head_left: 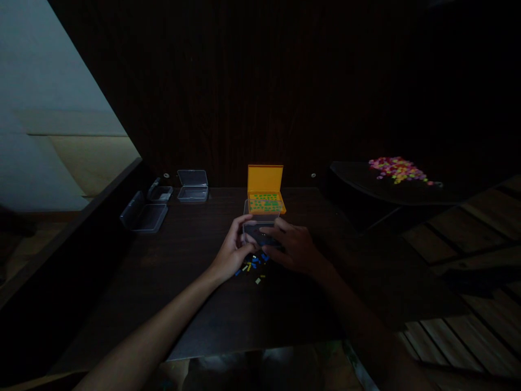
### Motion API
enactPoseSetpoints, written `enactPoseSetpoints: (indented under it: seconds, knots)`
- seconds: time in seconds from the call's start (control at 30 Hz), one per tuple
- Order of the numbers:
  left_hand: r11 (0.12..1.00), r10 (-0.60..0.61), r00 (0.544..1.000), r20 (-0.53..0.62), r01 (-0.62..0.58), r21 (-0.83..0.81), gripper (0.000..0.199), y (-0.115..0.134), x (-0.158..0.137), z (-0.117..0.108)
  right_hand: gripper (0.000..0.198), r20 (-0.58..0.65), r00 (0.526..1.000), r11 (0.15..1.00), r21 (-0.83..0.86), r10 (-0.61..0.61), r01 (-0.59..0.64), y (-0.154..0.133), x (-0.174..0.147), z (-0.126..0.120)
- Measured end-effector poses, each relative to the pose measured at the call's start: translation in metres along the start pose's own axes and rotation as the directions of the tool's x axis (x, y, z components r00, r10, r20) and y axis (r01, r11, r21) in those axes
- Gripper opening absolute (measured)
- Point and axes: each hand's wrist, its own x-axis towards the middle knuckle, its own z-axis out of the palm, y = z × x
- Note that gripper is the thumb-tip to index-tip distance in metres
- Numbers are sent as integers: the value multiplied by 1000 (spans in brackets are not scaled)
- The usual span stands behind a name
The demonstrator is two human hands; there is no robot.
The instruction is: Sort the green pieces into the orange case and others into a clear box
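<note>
My left hand (235, 251) grips a clear plastic box (262, 215) by its left side, thumb at the front and fingers behind. The box's lid stands raised at the back. Over the box's right side, my right hand (293, 244) reaches in with its fingers bent. Its index finger and thumb look apart, and dim light hides whether anything tiny is under the fingertips. Below both hands lies a loose pile of small blue, yellow and pale building bricks (254, 263). Directly behind the clear box stands an open yellow case (265, 178) with rows of green pieces inside.
To the left are open clear boxes: one at the back (193, 194), one small one (161, 192) and one nearer (150, 218). A dark side shelf (350, 176) on the right bears a heap of colourful small pieces (398, 169). A raised board (81, 222) edges the table's left.
</note>
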Motion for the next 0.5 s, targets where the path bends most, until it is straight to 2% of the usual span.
enactPoseSetpoints:
  seconds: [0.2, 0.3, 0.37, 0.5]
  knots:
    - [998, 57, 998, -20, -57, 32, 69, -2, 4, -6, 35, -168, 980, 976, 206, 103, -67, 13, -2, -9]
    - [997, 65, 997, -43, -62, 54, 68, -2, 8, -12, 33, -220, 961, 963, 248, 166, -109, 22, 0, -9]
    - [995, 74, 995, -71, -69, 71, 67, -1, 10, -16, 29, -182, 965, 958, 252, 188, -139, 30, 2, -6]
    - [991, 104, 989, -104, -94, 92, 65, -1, 14, -22, 22, 12, 983, 954, 239, 181, -179, 45, 3, -1]
